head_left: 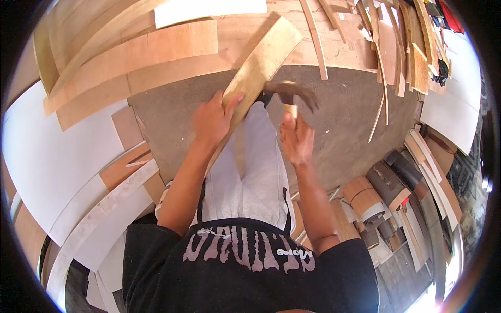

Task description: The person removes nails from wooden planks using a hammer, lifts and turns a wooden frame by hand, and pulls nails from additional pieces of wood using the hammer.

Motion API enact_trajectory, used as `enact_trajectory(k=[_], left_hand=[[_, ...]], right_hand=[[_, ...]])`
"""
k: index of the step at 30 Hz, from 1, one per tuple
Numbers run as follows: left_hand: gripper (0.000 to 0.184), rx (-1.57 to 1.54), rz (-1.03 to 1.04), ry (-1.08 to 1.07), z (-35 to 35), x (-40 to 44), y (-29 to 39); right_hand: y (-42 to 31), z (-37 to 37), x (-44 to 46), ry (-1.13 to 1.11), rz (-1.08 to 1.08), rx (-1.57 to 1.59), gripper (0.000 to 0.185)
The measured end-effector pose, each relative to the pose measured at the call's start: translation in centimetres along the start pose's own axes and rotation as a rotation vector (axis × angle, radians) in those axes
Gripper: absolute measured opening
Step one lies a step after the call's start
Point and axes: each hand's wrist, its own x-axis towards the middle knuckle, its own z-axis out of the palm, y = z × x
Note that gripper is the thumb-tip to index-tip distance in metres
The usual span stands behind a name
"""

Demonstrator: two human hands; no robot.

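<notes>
A long wooden board [266,55] runs at a slant in front of my legs, its far end up by the plywood. My left hand [213,119] grips the board's edge, with the thumb lying on its face. Closed round the short visible part of a pale handle, my right hand [297,138] holds a claw hammer [292,93]. The hammer's face is at the board's right edge, touching or very close; I cannot tell which. Its claw points right and is slightly blurred. Any nail there is hidden or too small to see.
Curved-looking plywood sheets [141,49] lie ahead and to the left. Thin wood strips [381,78] lean at the upper right. White panels [68,151] stand at the left. Rolls and offcuts [365,198] are stacked at the lower right. Grey floor [177,99] lies between.
</notes>
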Motion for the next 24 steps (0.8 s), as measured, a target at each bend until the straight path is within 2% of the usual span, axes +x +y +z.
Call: enact_trajectory(k=[1,4,8,10,11,13,17,18,22,24], left_hand=[[0.063,-0.001,0.002,0.000,0.1,0.0,-0.2],[0.061,-0.011,-0.005,-0.054,-0.4,0.5,-0.2],[0.061,-0.005,-0.017,-0.052,-0.1,0.3,-0.1],[0.061,-0.018,-0.013,-0.052,-0.1,0.3,0.1],[0.061,-0.027,-0.019,-0.037,0.0,0.1,0.1],[0.062,-0.033,-0.034,-0.024,0.0,-0.1,-0.1],[0.063,0.033,-0.069,-0.082,0.3,0.2,-0.3],[0.063,0.058,-0.073,-0.075,0.0,0.3,-0.1],[0.063,0.067,-0.127,-0.170,-1.1,0.5,0.5],[0.064,0.107,-0.067,-0.204,-0.9,0.6,0.4]], right_hand=[[0.0,0.0,-0.1,0.002,0.000,-0.001,0.059],[-1.4,0.0,-0.7,0.045,0.060,0.344,0.056],[-1.6,-0.1,-0.3,0.108,0.008,0.336,0.056],[-1.5,-0.5,-0.2,0.114,-0.073,0.086,0.057],[-1.5,-0.8,-0.1,0.108,-0.070,0.082,0.057],[-2.5,-1.7,0.0,0.121,-0.224,-0.166,0.051],[-7.1,-3.5,-0.1,0.024,-0.174,-0.231,0.045],[-7.7,-3.3,0.2,0.010,-0.200,-0.322,0.039],[-6.1,-1.8,1.5,-0.051,-0.280,-0.620,0.034],[-6.1,-2.1,1.0,0.009,-0.292,-0.518,0.034]])
